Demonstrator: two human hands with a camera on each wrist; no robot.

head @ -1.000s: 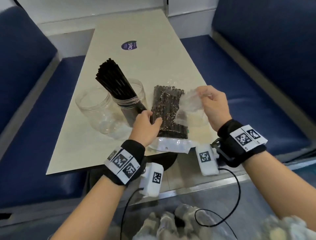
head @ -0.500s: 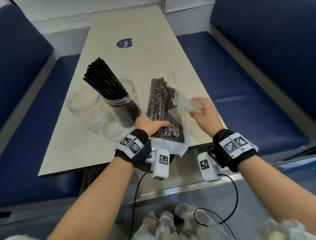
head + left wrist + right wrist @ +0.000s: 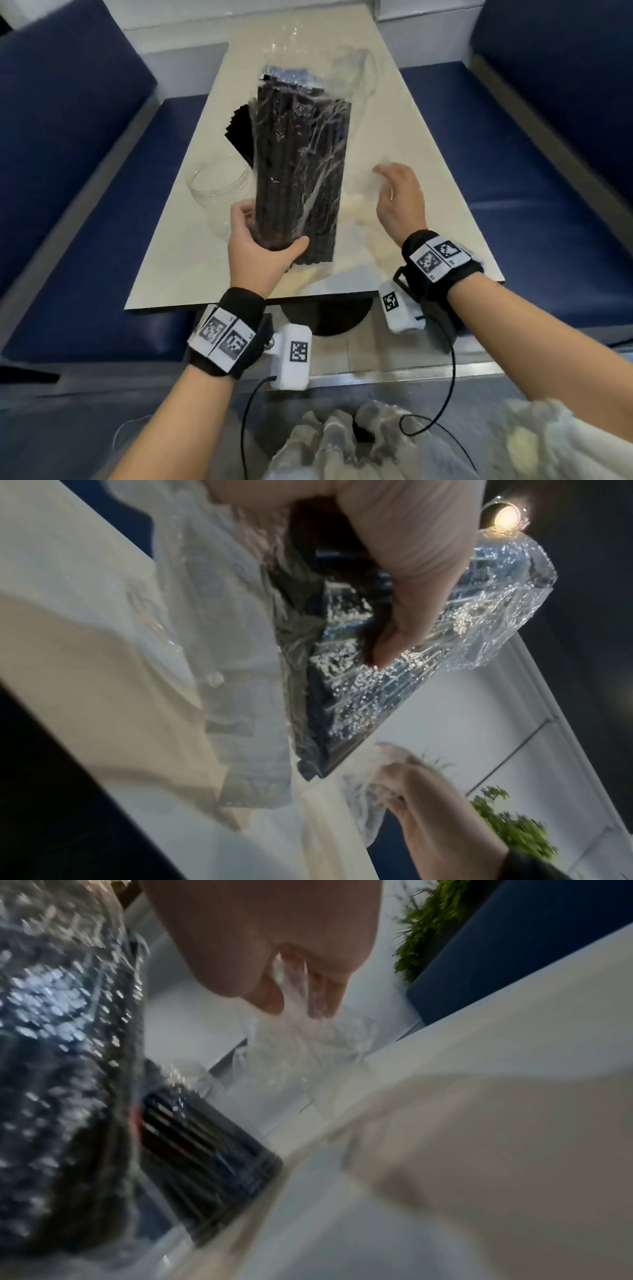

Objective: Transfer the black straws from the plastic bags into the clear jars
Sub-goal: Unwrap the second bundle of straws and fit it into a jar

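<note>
My left hand (image 3: 267, 240) grips the bottom of a clear plastic bag of black straws (image 3: 301, 161) and holds it upright over the table. The left wrist view shows the thumb (image 3: 411, 588) pressed into the bag (image 3: 359, 696). An empty clear jar (image 3: 219, 185) stands just left of the bag. Behind the bag, the second jar (image 3: 205, 1150) holds black straws (image 3: 239, 133) and is mostly hidden in the head view. My right hand (image 3: 397, 202) is right of the bag and pinches loose clear plastic film (image 3: 301, 1026).
The pale table (image 3: 428, 137) runs away from me, its near edge just past my wrists. Blue benches (image 3: 531, 205) flank it on both sides. A white wall stands at the far end, and a green plant (image 3: 428, 920) is beyond the right bench.
My left hand has lifted the bag from lying flat on the table to standing upright. My right hand has moved away to the right with the loose film.
</note>
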